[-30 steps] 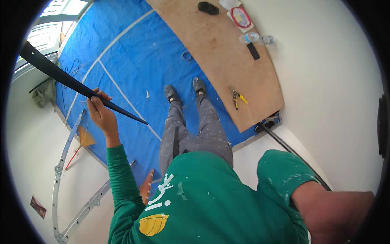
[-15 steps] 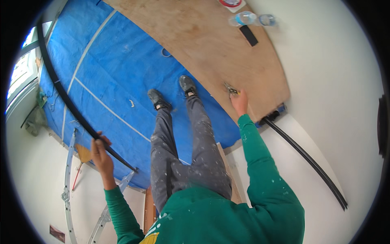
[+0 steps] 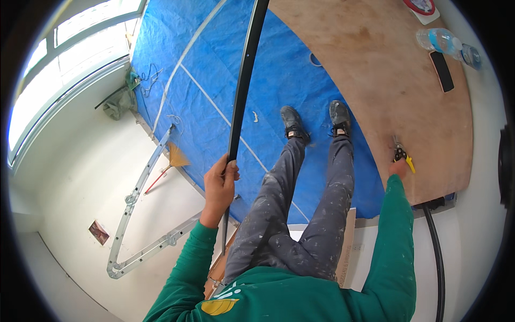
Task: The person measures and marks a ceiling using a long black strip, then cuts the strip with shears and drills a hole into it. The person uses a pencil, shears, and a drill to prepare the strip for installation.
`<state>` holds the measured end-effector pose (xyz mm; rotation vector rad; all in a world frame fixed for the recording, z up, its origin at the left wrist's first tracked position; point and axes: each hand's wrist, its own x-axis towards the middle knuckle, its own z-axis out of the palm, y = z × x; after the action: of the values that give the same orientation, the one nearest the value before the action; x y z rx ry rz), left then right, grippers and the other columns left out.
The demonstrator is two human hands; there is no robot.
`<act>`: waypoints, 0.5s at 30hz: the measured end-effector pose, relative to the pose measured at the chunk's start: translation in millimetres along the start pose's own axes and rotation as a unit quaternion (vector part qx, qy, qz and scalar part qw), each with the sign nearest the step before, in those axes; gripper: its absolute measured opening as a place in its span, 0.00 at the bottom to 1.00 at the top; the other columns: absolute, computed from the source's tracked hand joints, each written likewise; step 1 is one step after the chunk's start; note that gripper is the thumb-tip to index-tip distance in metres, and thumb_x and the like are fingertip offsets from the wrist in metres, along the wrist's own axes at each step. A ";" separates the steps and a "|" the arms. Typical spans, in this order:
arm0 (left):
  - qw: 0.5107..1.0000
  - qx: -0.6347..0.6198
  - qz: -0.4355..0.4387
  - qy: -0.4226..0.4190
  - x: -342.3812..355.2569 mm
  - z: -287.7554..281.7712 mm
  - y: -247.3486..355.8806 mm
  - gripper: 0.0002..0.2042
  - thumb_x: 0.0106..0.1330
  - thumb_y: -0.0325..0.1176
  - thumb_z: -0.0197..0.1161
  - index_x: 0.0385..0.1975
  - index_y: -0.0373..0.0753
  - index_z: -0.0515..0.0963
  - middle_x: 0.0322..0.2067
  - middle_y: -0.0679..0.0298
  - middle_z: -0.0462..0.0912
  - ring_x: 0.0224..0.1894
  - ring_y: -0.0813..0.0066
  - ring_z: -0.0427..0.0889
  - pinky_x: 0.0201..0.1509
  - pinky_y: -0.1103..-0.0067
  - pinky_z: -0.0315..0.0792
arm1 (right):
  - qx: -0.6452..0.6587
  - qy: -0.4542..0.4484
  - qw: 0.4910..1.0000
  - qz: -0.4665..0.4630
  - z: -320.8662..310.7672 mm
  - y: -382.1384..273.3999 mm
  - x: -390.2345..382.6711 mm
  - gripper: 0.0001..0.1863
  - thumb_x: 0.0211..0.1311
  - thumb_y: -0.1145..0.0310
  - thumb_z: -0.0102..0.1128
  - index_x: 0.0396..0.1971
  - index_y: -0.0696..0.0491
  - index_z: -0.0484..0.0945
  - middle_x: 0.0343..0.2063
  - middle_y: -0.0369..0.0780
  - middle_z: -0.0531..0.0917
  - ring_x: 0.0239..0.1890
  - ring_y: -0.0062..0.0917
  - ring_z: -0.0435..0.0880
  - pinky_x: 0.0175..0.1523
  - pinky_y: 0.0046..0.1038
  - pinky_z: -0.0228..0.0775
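A long, narrow black strip (image 3: pixel 242 91), like a length of trim or channel, stands steeply tilted before me, its upper end beyond the picture's top edge. My left hand (image 3: pixel 219 185) is wrapped round it near its lower part. To the right, my right hand (image 3: pixel 397 169) is at a pair of snips (image 3: pixel 400 153) with black and yellow handles and metal jaws, over the brown wooden board (image 3: pixel 375 70). The fingers look closed round the handles, though they are partly hidden. The jaws point away from me.
A phone (image 3: pixel 441 71) and plastic bottles (image 3: pixel 440 40) lie on the board's far right. Blue sheeting (image 3: pixel 209 64) covers the floor. On the left are a folding ladder (image 3: pixel 124 225) and a broom (image 3: pixel 177 156). Another black length (image 3: pixel 435 252) extends at the right, beside the board's near end.
My view has turned left. The black strip in my left hand has swung from a leftward slant to nearly upright, tipping right. My right hand stays at the snips, whose yellow handle now shows more.
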<state>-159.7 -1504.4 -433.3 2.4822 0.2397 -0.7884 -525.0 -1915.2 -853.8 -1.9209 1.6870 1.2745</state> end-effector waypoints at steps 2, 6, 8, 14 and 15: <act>1.000 -0.003 0.004 -0.005 2.0 -1.1 5.9 0.15 0.79 0.32 0.65 0.58 0.29 0.83 0.30 0.63 0.84 0.30 0.80 0.83 0.35 0.78 0.79 | 0.023 0.089 0.992 -0.090 -3.3 5.6 -11.9 0.22 0.69 0.60 0.67 0.59 0.52 0.82 0.61 0.51 0.83 0.65 0.48 0.82 0.69 0.51 0.73; 1.000 -0.008 0.014 -0.008 2.4 -13.7 20.1 0.17 0.78 0.33 0.67 0.60 0.29 0.83 0.31 0.62 0.84 0.30 0.79 0.85 0.35 0.78 0.80 | -0.006 0.176 0.975 -0.136 -30.1 23.7 -48.5 0.19 0.72 0.64 0.62 0.57 0.56 0.83 0.57 0.50 0.85 0.61 0.47 0.83 0.67 0.47 0.73; 0.999 -0.029 0.031 -0.006 -1.2 -26.5 26.8 0.18 0.78 0.33 0.68 0.60 0.29 0.83 0.31 0.61 0.84 0.30 0.79 0.85 0.34 0.77 0.81 | 0.097 0.108 0.971 -0.190 -56.6 23.1 -74.7 0.20 0.69 0.69 0.61 0.59 0.55 0.82 0.59 0.47 0.83 0.60 0.42 0.83 0.65 0.44 0.72; 0.992 -0.115 0.029 0.030 -34.4 -87.4 26.5 0.17 0.78 0.34 0.67 0.61 0.31 0.83 0.31 0.64 0.84 0.28 0.81 0.84 0.33 0.79 0.80 | 0.459 -0.365 0.730 -0.351 -220.9 -28.0 -238.7 0.32 0.61 0.79 0.62 0.68 0.59 0.73 0.60 0.43 0.82 0.65 0.34 0.81 0.71 0.36 0.71; 0.990 -0.134 0.024 0.034 -42.0 -101.3 23.0 0.17 0.78 0.33 0.66 0.61 0.32 0.84 0.30 0.66 0.84 0.28 0.82 0.83 0.33 0.79 0.80 | 0.468 -0.396 0.680 -0.402 -251.2 -46.9 -278.3 0.34 0.60 0.80 0.61 0.69 0.58 0.71 0.61 0.44 0.81 0.66 0.36 0.81 0.72 0.39 0.70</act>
<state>-137.4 -1470.9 -328.8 2.2552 0.2901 -0.6087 -356.1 -1897.8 -516.2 -0.9506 0.5971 0.4965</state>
